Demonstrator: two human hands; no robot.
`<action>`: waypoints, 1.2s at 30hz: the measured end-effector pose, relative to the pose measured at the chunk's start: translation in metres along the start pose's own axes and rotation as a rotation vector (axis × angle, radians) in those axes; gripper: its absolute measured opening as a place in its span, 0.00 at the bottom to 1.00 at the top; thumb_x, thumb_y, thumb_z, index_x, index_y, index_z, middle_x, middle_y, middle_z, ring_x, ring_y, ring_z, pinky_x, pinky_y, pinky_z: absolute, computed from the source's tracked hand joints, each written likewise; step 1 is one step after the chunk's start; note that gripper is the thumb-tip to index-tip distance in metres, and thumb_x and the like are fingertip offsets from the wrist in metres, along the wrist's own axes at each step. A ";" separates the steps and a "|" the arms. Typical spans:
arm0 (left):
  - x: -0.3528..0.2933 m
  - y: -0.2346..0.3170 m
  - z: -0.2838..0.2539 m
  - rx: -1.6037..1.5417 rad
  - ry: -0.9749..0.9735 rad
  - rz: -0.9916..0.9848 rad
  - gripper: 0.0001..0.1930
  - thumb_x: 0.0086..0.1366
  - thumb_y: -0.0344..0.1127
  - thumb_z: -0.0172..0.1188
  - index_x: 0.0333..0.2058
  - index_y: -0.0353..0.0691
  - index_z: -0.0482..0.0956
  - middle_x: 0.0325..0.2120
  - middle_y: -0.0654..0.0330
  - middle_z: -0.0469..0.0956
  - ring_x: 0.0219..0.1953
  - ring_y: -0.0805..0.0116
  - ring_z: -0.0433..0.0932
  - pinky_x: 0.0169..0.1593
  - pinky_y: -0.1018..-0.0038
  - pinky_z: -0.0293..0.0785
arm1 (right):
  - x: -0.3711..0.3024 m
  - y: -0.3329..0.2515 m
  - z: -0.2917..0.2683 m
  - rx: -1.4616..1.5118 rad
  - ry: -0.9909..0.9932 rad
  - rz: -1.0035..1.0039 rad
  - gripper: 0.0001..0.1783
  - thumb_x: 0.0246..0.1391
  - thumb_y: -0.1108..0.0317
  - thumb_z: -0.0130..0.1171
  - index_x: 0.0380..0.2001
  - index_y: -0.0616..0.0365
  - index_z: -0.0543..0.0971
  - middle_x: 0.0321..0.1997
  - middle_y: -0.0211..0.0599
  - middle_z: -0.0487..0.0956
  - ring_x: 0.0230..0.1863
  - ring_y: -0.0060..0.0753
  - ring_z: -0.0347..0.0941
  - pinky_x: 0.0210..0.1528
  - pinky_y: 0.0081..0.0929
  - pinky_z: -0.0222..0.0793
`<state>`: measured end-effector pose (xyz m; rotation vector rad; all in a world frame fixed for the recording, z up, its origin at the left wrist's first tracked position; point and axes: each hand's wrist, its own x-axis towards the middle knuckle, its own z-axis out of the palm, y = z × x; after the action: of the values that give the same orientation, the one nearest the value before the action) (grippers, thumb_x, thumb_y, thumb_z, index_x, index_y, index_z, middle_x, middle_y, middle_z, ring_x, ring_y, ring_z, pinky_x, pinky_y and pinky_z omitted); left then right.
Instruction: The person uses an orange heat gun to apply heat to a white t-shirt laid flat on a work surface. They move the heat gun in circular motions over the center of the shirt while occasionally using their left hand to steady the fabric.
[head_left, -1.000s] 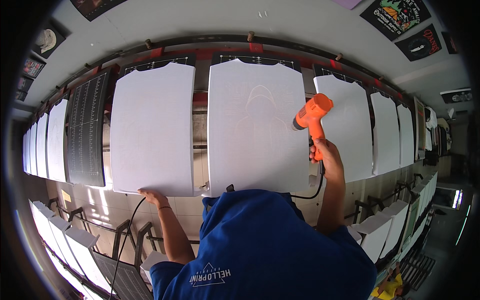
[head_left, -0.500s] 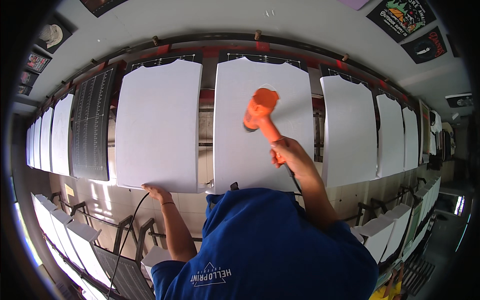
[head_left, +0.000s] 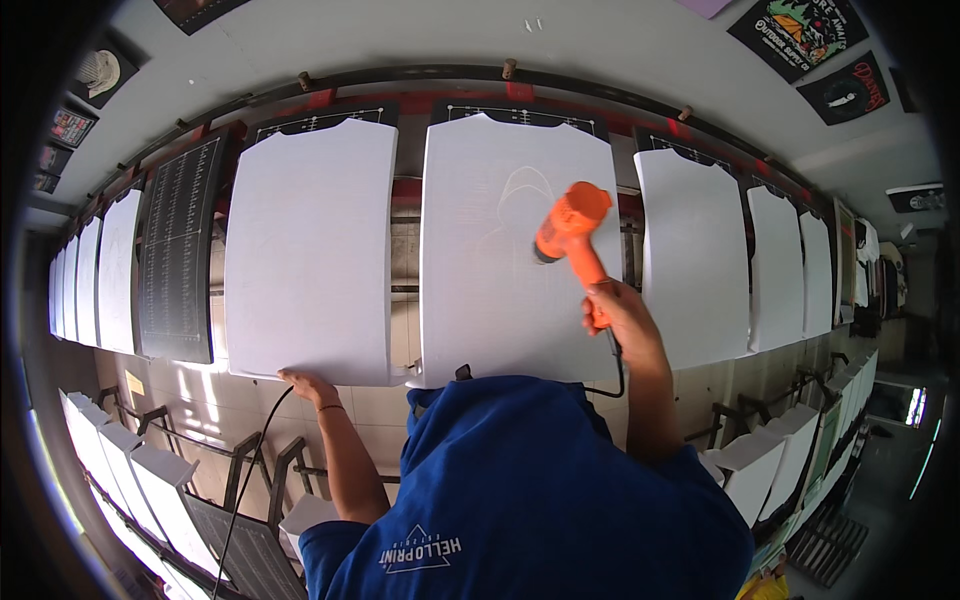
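Note:
My right hand (head_left: 624, 316) is wrapped round the handle of an orange heat gun (head_left: 574, 222). The gun hovers above the right part of a white T-shirt (head_left: 480, 290) stretched on a black board, its dark nozzle pointing down and left. A faint pale curved outline shows on that shirt's upper middle. At the bottom edge of the white T-shirt (head_left: 310, 250) to the left, my left hand (head_left: 310, 388) is closed on a black cord (head_left: 262, 440), which trails down to the lower left. From the gun's handle a black lead curves behind my body.
A bare black board with white markings (head_left: 180, 250) stands farther left. Another white T-shirt (head_left: 695, 260) lies on a board to the right, with several more beyond. Behind runs a dark curved rail (head_left: 420, 73). Metal frames (head_left: 240, 465) and more shirts are behind me.
My right hand has swung the heat gun to the right and slightly down across the middle shirt, uncovering the faint outline. The left hand stays at the left shirt's bottom edge.

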<state>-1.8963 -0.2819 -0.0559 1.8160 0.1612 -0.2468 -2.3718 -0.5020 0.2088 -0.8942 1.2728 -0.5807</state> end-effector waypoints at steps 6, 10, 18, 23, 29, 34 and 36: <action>0.020 -0.030 -0.007 -0.009 -0.048 0.117 0.35 0.69 0.55 0.38 0.67 0.40 0.48 0.51 0.50 0.68 0.42 0.61 0.71 0.46 0.67 0.72 | -0.025 0.001 -0.048 0.004 0.251 -0.021 0.17 0.57 0.57 0.56 0.38 0.62 0.72 0.26 0.30 0.74 0.25 0.21 0.70 0.25 0.20 0.66; 0.046 -0.063 -0.023 -0.004 0.018 0.236 0.35 0.69 0.56 0.40 0.67 0.40 0.48 0.55 0.50 0.65 0.44 0.62 0.70 0.48 0.68 0.72 | -0.026 -0.005 -0.044 0.025 0.251 -0.025 0.17 0.58 0.57 0.56 0.38 0.61 0.72 0.27 0.30 0.74 0.25 0.22 0.71 0.25 0.19 0.66; 0.008 -0.013 -0.004 -0.122 -0.048 0.067 0.36 0.69 0.56 0.43 0.67 0.38 0.49 0.51 0.53 0.68 0.43 0.64 0.70 0.48 0.67 0.72 | -0.011 -0.004 0.021 0.000 -0.063 0.005 0.16 0.58 0.58 0.55 0.38 0.62 0.72 0.27 0.31 0.74 0.25 0.23 0.71 0.25 0.22 0.67; 0.010 -0.017 -0.005 -0.115 -0.045 0.053 0.34 0.70 0.53 0.41 0.67 0.37 0.48 0.53 0.53 0.68 0.45 0.61 0.71 0.49 0.67 0.72 | 0.009 0.004 0.068 -0.004 -0.317 0.029 0.17 0.58 0.57 0.55 0.36 0.62 0.71 0.27 0.30 0.74 0.25 0.22 0.71 0.26 0.22 0.67; 0.022 -0.028 -0.008 0.132 -0.051 0.148 0.30 0.72 0.43 0.39 0.66 0.32 0.46 0.63 0.51 0.58 0.56 0.62 0.68 0.54 0.73 0.70 | 0.012 -0.001 0.077 -0.051 -0.372 0.038 0.17 0.58 0.57 0.55 0.36 0.63 0.72 0.27 0.30 0.74 0.26 0.23 0.72 0.26 0.22 0.67; 0.050 -0.070 -0.025 1.250 -0.003 0.632 0.27 0.71 0.43 0.36 0.59 0.25 0.60 0.63 0.46 0.57 0.61 0.57 0.64 0.60 0.73 0.66 | 0.000 0.006 0.030 -0.021 -0.266 0.003 0.18 0.59 0.57 0.55 0.38 0.63 0.71 0.27 0.31 0.74 0.25 0.23 0.72 0.25 0.22 0.67; 0.055 -0.074 -0.033 1.379 0.007 0.659 0.27 0.71 0.45 0.37 0.58 0.25 0.63 0.62 0.46 0.59 0.59 0.55 0.65 0.60 0.72 0.66 | -0.006 0.008 0.006 -0.001 -0.206 0.023 0.17 0.59 0.57 0.55 0.40 0.63 0.72 0.27 0.32 0.74 0.26 0.24 0.73 0.25 0.22 0.67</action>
<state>-1.8585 -0.2320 -0.1312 3.0772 -0.7921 0.1990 -2.3680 -0.4914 0.2052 -0.9152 1.0955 -0.4573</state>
